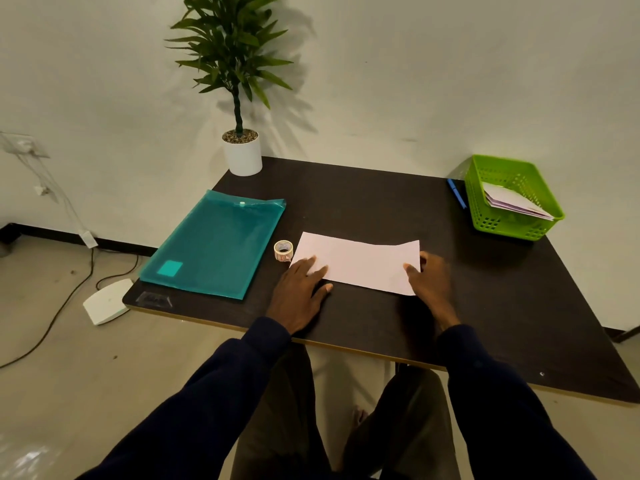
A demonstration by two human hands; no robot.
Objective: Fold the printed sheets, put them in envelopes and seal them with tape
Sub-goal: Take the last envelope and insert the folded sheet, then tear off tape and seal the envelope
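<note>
Left grip released: left hand [300,289] presses flat on the folded sheet [360,265]; right hand [431,277] seems to pinch its right edge. Sheet lies mid-table [381,202], just beside the tape roll [283,250].

Head camera — facing down onto table [363,202], seemingly close.

A white folded sheet [360,263] is lying flat on the dark table [381,202], with a small clear tape roll [283,250] sitting just beside its left end
</note>
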